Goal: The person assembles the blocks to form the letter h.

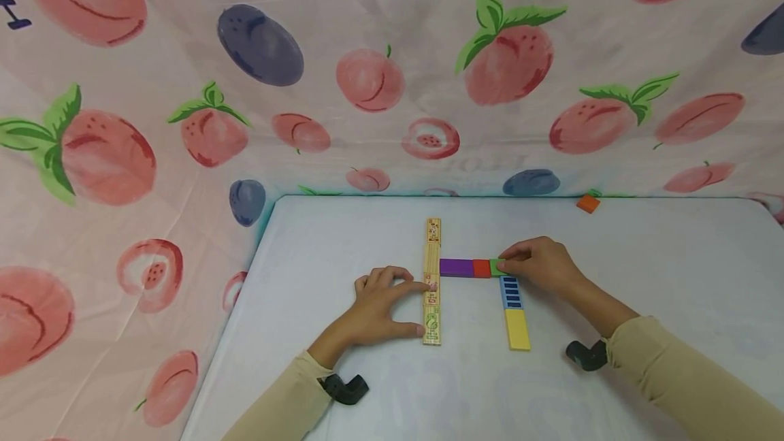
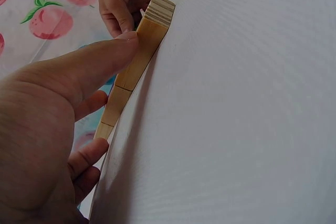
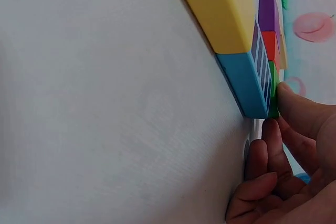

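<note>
A column of wooden blocks with printed pictures (image 1: 432, 257) lies on the white table. My left hand (image 1: 375, 308) is at its left side, index finger and thumb spread and touching the blocks; in the left wrist view the thumb (image 2: 100, 61) presses the side of one wooden block (image 2: 144, 51). From the column a row runs right: a purple block (image 1: 456, 267), a red block (image 1: 481, 268) and a green block (image 1: 495, 266). My right hand (image 1: 542, 265) pinches the green block's right end, partly covering it. Below it lie a blue block with dark bars (image 1: 511, 292) and a yellow block (image 1: 517, 329).
An orange block (image 1: 588, 203) lies alone by the table's far edge. A fruit-printed cloth (image 1: 380, 12) hangs behind the white table (image 1: 294, 243) and along its left side. Black wrist mounts (image 1: 346, 390) sit at both sleeves.
</note>
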The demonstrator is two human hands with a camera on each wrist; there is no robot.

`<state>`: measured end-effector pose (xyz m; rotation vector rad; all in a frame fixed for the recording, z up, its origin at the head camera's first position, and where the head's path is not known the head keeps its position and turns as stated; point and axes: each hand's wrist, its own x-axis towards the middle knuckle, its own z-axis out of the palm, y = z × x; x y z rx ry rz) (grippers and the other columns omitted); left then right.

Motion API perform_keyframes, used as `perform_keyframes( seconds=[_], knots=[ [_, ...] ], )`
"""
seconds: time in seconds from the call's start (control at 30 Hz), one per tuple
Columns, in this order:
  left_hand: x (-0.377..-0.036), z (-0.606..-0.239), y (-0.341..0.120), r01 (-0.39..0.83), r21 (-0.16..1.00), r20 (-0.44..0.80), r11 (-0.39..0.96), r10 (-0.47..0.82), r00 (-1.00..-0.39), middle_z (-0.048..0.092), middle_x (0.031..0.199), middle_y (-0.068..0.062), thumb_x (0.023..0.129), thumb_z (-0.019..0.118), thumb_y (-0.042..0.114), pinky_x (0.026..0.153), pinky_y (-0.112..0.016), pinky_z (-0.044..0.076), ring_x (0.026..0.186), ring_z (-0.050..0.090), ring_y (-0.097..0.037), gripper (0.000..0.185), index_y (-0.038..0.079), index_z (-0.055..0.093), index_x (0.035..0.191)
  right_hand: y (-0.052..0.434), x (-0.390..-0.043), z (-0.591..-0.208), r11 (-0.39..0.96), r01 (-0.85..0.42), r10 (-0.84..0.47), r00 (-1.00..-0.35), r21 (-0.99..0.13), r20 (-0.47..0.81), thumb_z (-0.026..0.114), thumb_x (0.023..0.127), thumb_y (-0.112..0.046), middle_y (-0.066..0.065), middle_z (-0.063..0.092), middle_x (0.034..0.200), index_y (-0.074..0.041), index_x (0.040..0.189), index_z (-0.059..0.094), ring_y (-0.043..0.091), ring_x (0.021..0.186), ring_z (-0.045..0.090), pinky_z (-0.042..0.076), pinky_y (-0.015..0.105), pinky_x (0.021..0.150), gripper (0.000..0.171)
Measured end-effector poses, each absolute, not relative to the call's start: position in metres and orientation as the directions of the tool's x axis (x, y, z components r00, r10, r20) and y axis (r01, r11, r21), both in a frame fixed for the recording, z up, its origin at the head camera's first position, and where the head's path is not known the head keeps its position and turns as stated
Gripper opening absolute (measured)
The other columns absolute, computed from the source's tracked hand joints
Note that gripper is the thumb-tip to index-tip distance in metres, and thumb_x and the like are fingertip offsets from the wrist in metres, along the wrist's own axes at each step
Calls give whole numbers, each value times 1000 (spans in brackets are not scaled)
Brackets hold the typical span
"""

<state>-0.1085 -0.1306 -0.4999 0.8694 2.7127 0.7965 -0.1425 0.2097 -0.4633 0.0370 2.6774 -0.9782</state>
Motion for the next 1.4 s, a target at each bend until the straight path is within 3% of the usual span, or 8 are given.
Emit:
perform_keyframes(
  seconds=[0.47, 0.73, 1.03, 1.4],
  knots=[
    [-109, -501, -130, 484, 540, -12, 689, 581, -814, 44, 140, 6, 81, 79, 58, 103, -55, 19, 134, 33, -19, 67, 55, 51, 142, 211, -144, -464, 776, 92, -110, -955, -624, -277, 74, 94, -35, 4, 72, 98, -12, 115, 77, 24, 98, 56, 48, 32, 79, 32],
    [-109, -502, -130, 482, 539, -14, 690, 580, -814, 43, 140, 7, 80, 80, 57, 103, -54, 19, 134, 33, -18, 68, 56, 51, 142, 215, -141, -461, 784, 115, -91, -951, -610, -296, 73, 93, -41, 8, 70, 106, -12, 120, 73, 27, 103, 57, 53, 37, 84, 39],
    [-109, -502, -130, 484, 535, -15, 692, 580, -814, 43, 141, 7, 81, 79, 59, 102, -54, 19, 134, 33, -19, 67, 55, 51, 142, 225, -130, -460, 806, 127, -77, -946, -578, -315, 79, 88, -44, 6, 63, 87, -8, 116, 72, 23, 88, 53, 45, 31, 69, 46],
    [-110, -501, -129, 483, 540, -14, 689, 581, -814, 43, 141, 7, 81, 79, 58, 101, -52, 18, 134, 33, -18, 67, 53, 52, 142, 233, -122, -460, 788, 80, -144, -940, -610, -310, 81, 87, -36, 1, 67, 86, -13, 111, 76, 21, 86, 53, 44, 31, 71, 34]
  ],
)
